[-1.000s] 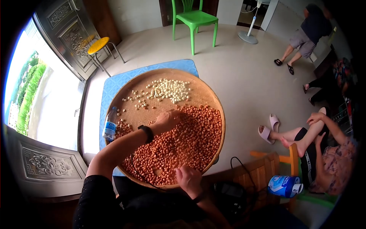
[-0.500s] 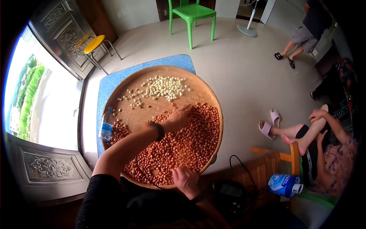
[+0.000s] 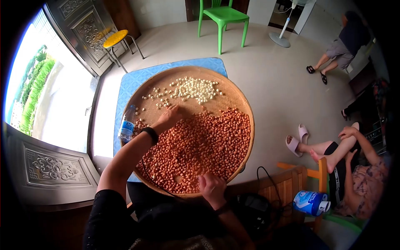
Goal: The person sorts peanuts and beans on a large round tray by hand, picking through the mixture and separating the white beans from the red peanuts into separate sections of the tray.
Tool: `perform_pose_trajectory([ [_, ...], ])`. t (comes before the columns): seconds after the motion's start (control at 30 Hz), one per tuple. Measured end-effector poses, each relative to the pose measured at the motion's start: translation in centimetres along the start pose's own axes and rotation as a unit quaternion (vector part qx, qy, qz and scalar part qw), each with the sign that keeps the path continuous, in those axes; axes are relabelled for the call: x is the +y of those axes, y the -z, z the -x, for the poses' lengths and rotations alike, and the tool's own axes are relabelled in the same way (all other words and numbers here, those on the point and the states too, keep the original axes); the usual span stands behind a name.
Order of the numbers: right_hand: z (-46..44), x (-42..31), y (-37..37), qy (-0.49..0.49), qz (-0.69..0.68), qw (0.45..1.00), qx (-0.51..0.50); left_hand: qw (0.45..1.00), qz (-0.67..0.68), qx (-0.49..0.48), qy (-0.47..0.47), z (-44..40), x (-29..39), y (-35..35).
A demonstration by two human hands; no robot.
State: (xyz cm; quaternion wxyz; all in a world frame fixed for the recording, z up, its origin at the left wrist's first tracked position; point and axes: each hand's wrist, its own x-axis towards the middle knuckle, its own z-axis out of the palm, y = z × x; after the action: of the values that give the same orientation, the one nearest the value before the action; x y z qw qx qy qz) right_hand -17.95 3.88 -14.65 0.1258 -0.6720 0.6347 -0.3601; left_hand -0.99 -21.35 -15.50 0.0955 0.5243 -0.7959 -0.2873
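Note:
A round woven tray (image 3: 248, 112) holds a wide bed of reddish-brown seeds (image 3: 216, 141), which look like lotus seeds. A smaller scatter of pale cream seeds (image 3: 196, 88) lies on its far side. My left hand (image 3: 169, 116), a dark band at its wrist, rests low over the far edge of the reddish seeds, fingers stretched and partly in shadow. At the tray's near rim, my right hand (image 3: 212, 188) has its fingers curled in at the seeds; what they hold, if anything, is hidden. A clear bottle with a blue label (image 3: 126, 125) leans inside the left rim.
Under the tray is a blue-topped table (image 3: 158, 68). A yellow stool (image 3: 116, 38), green chair (image 3: 225, 16) and fan stand (image 3: 280, 39) are beyond. At right, a seated person (image 3: 362, 183) is near a blue-labelled container (image 3: 309, 203); another person (image 3: 350, 39) stands farther back.
My left hand has swept leftward across the tray, from the middle of the reddish seeds to their upper left edge. My right hand stays at the near rim. The view has shifted slightly.

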Motion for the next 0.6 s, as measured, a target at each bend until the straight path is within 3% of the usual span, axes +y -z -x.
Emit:
perform_pose_trajectory([
  [0.03, -0.1, 0.0, 0.0, 0.002, 0.002, 1.000, 0.000, 0.998, -0.029, 0.032, -0.038, 0.3, -0.6, -0.7],
  [0.1, 0.0, 0.1, -0.2, 0.031, 0.002, 0.999, 0.034, 0.999, -0.008, -0.002, -0.053, 2.2, 4.4, 1.4],
  [0.17, 0.2, 0.4, -0.5, 0.045, 0.006, 0.998, 0.046, 0.981, 0.078, -0.156, -0.082, 2.8, 5.8, 2.0],
  [0.23, 0.1, 0.2, -0.5, 0.061, 0.008, 0.996, 0.061, 0.987, 0.054, -0.096, -0.115, 2.9, 3.7, 0.7],
  [0.3, 0.0, -0.3, -0.1, -0.030, -0.004, 0.999, -0.013, 0.996, 0.056, 0.062, 0.011, 2.2, 1.2, 0.1],
  [0.37, 0.0, -0.5, 0.0, -0.035, 0.000, 0.999, -0.017, 0.994, 0.028, 0.086, 0.068, 2.2, 1.3, 2.2],
  [0.4, 0.0, -0.6, 0.1, -0.042, 0.001, 0.999, -0.022, 0.980, 0.140, 0.057, 0.131, 2.9, 2.4, 3.4],
  [0.43, 0.0, -0.6, 0.0, -0.040, 0.001, 0.999, -0.022, 0.980, 0.140, 0.059, 0.132, 2.9, 1.9, 3.2],
  [0.53, 0.3, -0.4, -0.2, -0.044, 0.005, 0.999, -0.022, 0.997, 0.015, 0.079, 0.012, 2.7, -0.2, 2.0],
  [0.6, 0.3, -0.2, -0.4, -0.035, 0.011, 0.999, -0.008, 0.997, -0.003, 0.067, 0.039, 2.6, -0.4, 1.6],
])
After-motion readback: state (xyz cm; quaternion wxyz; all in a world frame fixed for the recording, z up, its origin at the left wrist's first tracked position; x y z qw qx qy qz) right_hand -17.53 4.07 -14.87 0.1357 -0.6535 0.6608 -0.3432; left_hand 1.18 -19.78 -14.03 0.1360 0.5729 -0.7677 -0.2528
